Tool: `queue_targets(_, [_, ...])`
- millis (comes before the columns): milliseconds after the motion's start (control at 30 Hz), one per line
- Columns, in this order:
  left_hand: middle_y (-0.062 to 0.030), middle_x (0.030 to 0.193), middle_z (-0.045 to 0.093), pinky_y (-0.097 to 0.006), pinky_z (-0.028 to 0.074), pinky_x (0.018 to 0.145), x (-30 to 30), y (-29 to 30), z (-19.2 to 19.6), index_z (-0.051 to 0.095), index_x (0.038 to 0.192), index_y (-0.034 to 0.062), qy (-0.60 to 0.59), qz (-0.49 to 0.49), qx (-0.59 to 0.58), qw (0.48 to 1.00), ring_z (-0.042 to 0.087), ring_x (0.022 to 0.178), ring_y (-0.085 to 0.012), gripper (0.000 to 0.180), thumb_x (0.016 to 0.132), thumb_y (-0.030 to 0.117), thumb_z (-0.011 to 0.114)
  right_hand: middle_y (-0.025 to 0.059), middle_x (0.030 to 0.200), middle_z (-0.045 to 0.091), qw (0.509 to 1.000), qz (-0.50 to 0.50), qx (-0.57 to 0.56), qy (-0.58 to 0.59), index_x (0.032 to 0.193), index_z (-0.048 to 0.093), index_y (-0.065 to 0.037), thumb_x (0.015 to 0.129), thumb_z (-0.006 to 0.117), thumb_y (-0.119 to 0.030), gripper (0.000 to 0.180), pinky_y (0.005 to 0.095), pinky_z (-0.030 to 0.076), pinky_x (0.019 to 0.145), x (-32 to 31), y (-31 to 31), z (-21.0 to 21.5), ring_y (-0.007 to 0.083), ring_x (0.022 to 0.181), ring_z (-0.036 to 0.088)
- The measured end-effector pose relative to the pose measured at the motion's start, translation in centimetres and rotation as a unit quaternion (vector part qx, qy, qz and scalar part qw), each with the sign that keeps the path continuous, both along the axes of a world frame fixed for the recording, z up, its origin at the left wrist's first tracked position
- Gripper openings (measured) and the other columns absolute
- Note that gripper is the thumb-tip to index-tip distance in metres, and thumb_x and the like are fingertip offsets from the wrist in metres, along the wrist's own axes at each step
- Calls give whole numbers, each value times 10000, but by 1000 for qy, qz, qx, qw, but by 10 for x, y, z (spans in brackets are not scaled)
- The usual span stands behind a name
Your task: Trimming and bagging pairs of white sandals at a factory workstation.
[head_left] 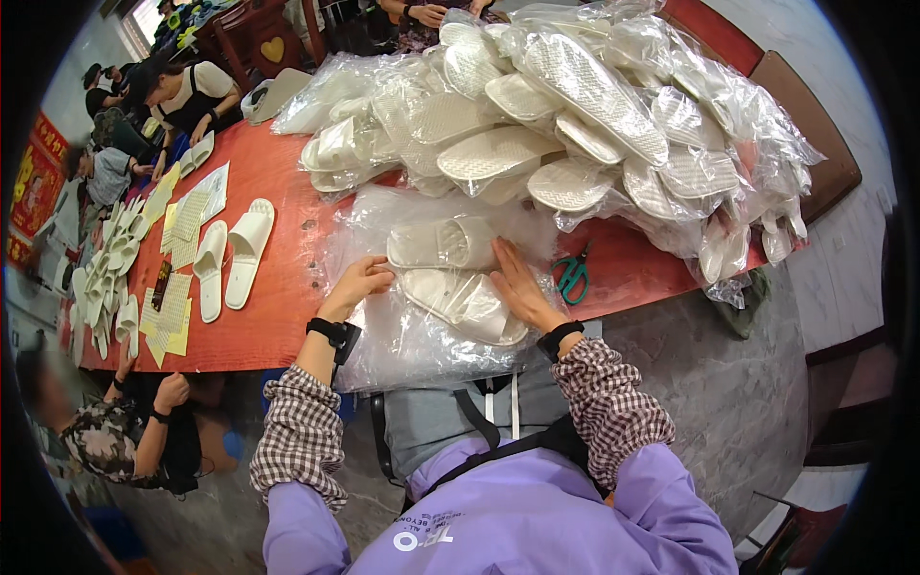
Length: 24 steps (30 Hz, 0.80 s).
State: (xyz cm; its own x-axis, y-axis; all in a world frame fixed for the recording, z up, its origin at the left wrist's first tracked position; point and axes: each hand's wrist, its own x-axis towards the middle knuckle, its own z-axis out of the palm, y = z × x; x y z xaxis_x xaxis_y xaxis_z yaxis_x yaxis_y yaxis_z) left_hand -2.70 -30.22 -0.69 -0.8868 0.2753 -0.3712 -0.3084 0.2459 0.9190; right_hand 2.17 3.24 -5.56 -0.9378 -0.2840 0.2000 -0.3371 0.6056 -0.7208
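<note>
A pair of white slippers lies side by side in front of me on a stack of clear plastic bags (383, 350). The far slipper (431, 244) and the near slipper (450, 295) both have their toe straps toward the right. My left hand (359, 285) is beside the heel ends, its fingers stretched out and gripping nothing visible. At the strap ends, my right hand (522, 285) rests with fingers extended, touching the slippers. Whether the pair is inside a bag or on top of it, I cannot tell.
Bagged slippers (594, 105) form a large heap at the back right. Green-handled scissors (573, 276) lie right of my right hand. A loose slipper pair (230, 254), yellow paper sheets (172, 321) and more slippers (115, 244) cover the red table's (297, 153) left side. Other people work around it.
</note>
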Motion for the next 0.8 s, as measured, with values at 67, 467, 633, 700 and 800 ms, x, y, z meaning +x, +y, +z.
queue_targets(67, [-93,1059,648,-247,506,766,-7,8,-1,548,1197,-15,1,-25,17,1000,620,883,-129,361,893,160,633,204,1556,208,1000,0,4,-1,1514,185,-39,987,424,-340,652,407,153,1183,3,-2,3,342,1452,173])
queue_targets(467, [-94,848,654,-284,502,689,-2,28,10,575,1142,-15,162,35,-156,974,620,767,-147,332,912,220,620,214,1550,220,998,-29,-25,-41,1513,178,-32,964,458,-317,678,424,182,1175,6,-3,4,361,1441,202])
queue_targets(633, [-94,960,651,-298,531,729,-4,29,7,552,1206,11,-37,88,16,995,639,839,-176,334,942,214,574,219,1543,240,999,-28,-3,-35,1512,189,-29,944,496,-300,700,434,197,1169,1,-2,4,374,1434,215])
queue_targets(700, [-88,1005,647,-302,545,765,-14,16,5,549,1224,21,-106,75,-9,991,644,881,-184,346,947,227,570,219,1542,241,999,-17,8,-26,1512,193,-29,942,499,-293,699,434,196,1169,-3,-6,5,374,1434,215])
queue_targets(800, [-110,1085,641,-340,553,789,-18,18,10,524,1260,17,-118,26,-91,988,649,916,-203,393,944,246,575,220,1543,240,1000,-14,19,-15,1511,195,-26,939,506,-279,698,438,193,1170,-1,-6,0,378,1434,214])
